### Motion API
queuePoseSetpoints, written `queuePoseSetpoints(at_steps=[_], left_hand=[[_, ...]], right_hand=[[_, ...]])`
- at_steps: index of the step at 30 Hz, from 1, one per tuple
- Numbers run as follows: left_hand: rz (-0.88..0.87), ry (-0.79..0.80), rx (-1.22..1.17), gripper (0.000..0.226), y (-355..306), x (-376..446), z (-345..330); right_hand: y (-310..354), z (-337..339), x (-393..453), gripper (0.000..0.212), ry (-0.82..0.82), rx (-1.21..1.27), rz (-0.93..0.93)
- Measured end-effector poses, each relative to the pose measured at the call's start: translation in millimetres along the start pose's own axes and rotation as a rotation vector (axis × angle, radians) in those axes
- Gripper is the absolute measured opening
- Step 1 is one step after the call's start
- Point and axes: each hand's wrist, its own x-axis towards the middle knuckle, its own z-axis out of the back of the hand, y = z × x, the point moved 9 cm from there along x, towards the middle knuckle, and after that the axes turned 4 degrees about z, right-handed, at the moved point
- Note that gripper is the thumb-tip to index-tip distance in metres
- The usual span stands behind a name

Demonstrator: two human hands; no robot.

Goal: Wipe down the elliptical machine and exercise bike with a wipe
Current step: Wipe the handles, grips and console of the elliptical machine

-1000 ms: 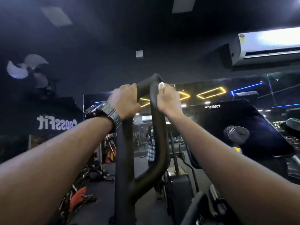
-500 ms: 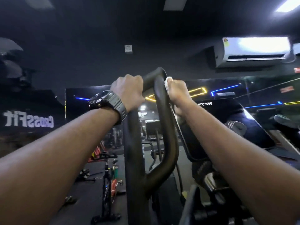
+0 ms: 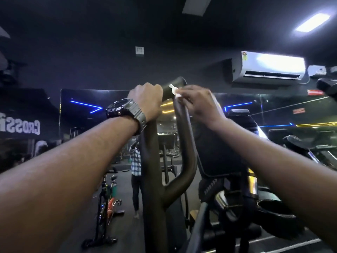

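Black elliptical handle (image 3: pixel 184 143) runs upright through frame centre, top bending right, base cut off. Left hand (image 3: pixel 145 101) grips its top. Right hand (image 3: pixel 198 105) pinches white wipe (image 3: pixel 174 92) against it, wipe mostly hidden.

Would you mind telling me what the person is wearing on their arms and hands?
Both forearms are bare, with no sleeves or gloves in view. The left hand has a chunky dark digital watch with a ribbed strap at the wrist. The right hand wears nothing.
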Motion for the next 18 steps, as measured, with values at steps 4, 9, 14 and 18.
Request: queuePoseSetpoints(at_steps=[4, 9, 14, 18], left_hand=[[-0.005, 0.01, -0.019, 0.02, 1, 0, 0], [0.028, 0.022, -0.018, 0.023, 2, 1, -4], [0.024, -0.023, -0.024, 0.016, 4, 0, -1], [0.01, -0.008, -0.041, 0.02, 1, -2, -1]], right_hand=[[15, 0, 10, 0.019, 0.041, -0.03, 0.169], [31, -5, 4, 0.01, 0.181, -0.116, 0.415], [16, 3, 54, 0.017, 0.141, -0.204, 0.164], [48, -16, 29, 0.015, 0.417, -0.19, 0.397]])
